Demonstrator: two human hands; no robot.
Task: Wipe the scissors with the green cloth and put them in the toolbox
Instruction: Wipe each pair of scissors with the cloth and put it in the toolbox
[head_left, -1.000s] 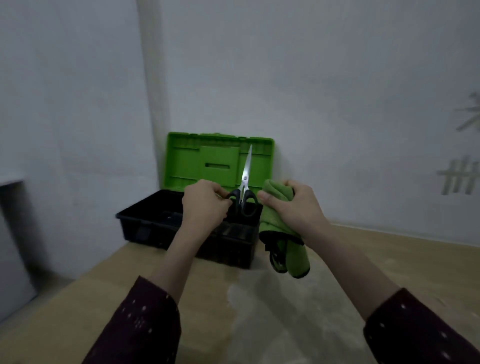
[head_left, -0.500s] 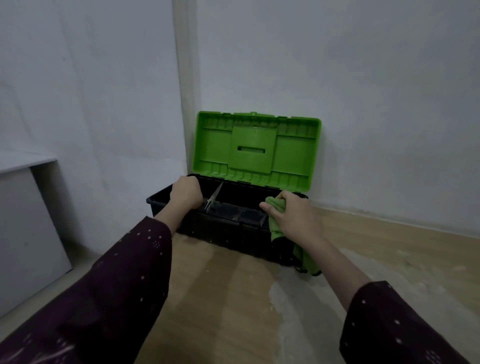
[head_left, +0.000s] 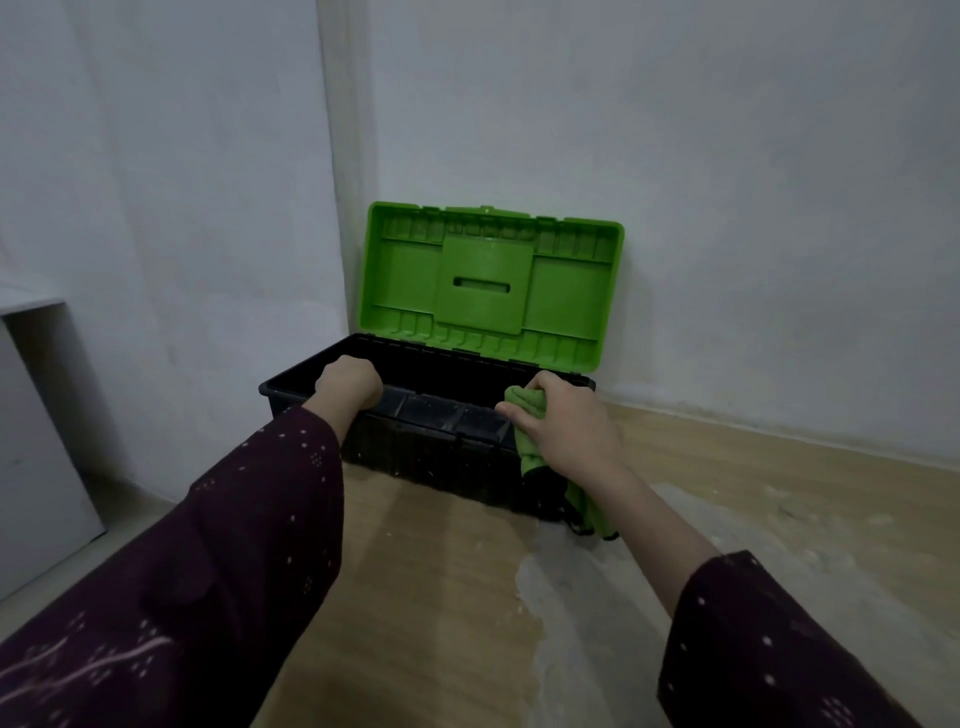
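Toolbox (head_left: 400, 457), open for loading: my left hand (head_left: 348, 387) inside, grip unreadable; my right hand (head_left: 566, 431) clutching green cloth (head_left: 524, 402) at its rim.

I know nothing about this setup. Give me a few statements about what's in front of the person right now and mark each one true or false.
1. The toolbox has its lid standing open. True.
2. The right hand grips the green cloth. True.
3. The left hand holds the scissors high above the box. False: it is down at the left end of the toolbox, with its fingers curled into the box.
4. The lid is red. False: it is bright green, over a black base.
5. The toolbox sits on a wooden floor beside the wall. True.
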